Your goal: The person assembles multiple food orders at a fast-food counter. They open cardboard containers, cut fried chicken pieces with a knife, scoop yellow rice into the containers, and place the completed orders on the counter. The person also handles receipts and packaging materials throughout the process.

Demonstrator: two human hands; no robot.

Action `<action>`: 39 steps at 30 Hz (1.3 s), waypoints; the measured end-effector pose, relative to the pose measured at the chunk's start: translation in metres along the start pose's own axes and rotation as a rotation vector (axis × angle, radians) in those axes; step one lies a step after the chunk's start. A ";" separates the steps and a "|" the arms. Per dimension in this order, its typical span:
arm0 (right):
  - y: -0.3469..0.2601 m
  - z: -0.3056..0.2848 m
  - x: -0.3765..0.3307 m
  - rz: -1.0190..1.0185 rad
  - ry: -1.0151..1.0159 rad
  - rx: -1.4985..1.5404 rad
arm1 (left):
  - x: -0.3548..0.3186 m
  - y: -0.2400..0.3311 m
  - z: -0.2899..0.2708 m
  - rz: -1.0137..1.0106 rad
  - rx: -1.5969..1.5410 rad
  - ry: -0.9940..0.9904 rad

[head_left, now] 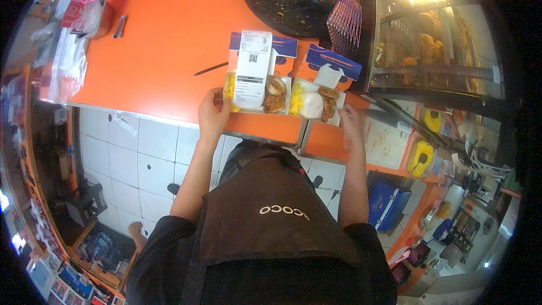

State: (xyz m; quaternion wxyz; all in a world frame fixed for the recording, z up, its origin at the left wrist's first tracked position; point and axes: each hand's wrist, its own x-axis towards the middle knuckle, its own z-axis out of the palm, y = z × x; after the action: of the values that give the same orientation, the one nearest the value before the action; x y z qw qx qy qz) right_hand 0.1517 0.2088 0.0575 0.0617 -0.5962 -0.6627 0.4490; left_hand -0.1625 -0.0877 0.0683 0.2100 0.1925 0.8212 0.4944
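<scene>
Two open food boxes stand side by side at the counter's near edge, lids raised behind them. In the left food box (265, 114) lie yellow pieces and browned fried chicken (275, 103). A long printed receipt (252, 68) rests across that box and its lid. My left hand (214, 114) has its fingers closed at this box's left edge, close to the receipt. The right food box (339, 100) holds yellow pieces, a white mound of rice (311, 105) and brown fried pieces (327, 104). Beside its right edge is my right hand (352, 123), its fingers smeared by motion.
Behind the boxes are a round black tray (282, 0) with crumbs and a stack of patterned cartons (344, 22). A lit glass food warmer (435, 45) borders the right. A dark thin stick (211, 69) and tongs (119, 27) lie on the orange counter (164, 34).
</scene>
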 end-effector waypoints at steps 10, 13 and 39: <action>-0.031 0.038 -0.018 0.109 -0.049 0.136 | 0.023 -0.025 -0.033 -0.005 -0.018 0.040; -0.029 0.049 -0.018 0.093 -0.073 0.177 | 0.029 -0.030 -0.043 -0.018 -0.086 0.046; -0.116 0.119 -0.067 0.055 -0.075 0.264 | 0.501 0.007 -0.122 0.240 0.557 0.206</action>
State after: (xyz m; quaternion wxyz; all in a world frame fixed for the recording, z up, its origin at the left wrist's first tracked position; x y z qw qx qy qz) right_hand 0.0122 0.1035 0.0950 0.1026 -0.5835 -0.5831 0.5558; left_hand -0.6471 0.0886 0.0485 0.0053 0.2869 0.9134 0.2887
